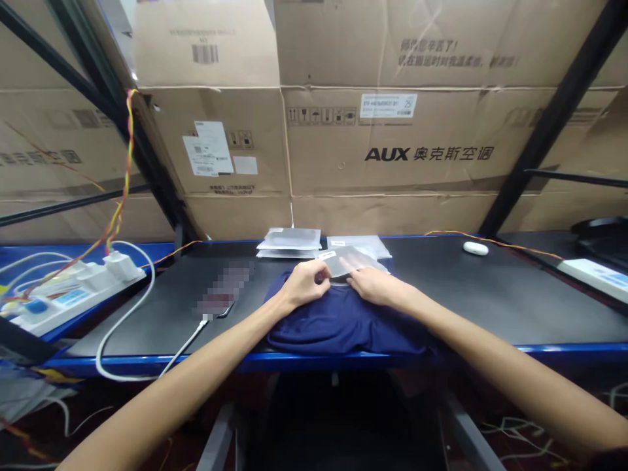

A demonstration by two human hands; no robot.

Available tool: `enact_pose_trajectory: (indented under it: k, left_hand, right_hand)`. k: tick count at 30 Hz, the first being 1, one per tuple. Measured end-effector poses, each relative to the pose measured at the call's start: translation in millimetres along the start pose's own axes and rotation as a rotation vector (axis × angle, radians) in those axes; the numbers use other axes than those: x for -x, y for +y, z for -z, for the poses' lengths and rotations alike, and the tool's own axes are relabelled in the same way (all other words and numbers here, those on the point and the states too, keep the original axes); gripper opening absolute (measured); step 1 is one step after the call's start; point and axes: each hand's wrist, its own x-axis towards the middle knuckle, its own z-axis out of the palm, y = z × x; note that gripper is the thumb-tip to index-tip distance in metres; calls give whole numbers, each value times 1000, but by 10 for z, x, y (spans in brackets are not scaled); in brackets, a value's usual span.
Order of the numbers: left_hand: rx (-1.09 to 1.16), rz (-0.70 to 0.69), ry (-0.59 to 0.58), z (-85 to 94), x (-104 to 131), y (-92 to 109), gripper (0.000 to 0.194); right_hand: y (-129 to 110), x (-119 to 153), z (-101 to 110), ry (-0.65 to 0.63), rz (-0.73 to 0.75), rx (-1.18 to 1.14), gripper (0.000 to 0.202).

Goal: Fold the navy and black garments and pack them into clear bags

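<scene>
A flat translucent packet (348,259) with a small white label is held over a dark blue cloth (338,327) at the table's front edge. The fingers of my left hand (308,282) are curled and pinch the packet's left end. My right hand (375,286) grips its near right side, fingertips at the lower edge. Just behind the packet lie a stack of similar packets (289,241) at the left and another packet (366,244) at the right.
On the dark table (471,288), a phone (223,294) with a white cable lies left, and a small white case (475,248) back right. Power strips (73,294) stand at both sides. Cardboard boxes (392,157) and black frame bars (544,111) rise behind.
</scene>
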Motion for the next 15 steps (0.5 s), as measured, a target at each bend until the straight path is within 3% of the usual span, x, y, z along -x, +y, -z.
enact_pose_trajectory:
  k: [7,12,15]
  left_hand:
    - [-14,-49,-50,13,0,-12,15]
    - [-130,-24,-10,34,-14,-18,16]
    - [-198,-13,-21,53,-12,-37,31]
  right_hand:
    - [-151,-135,-41,28,-152,108,57]
    - [-14,103,22,49,42,24,47]
    - [148,327,60,163,253,-228,43]
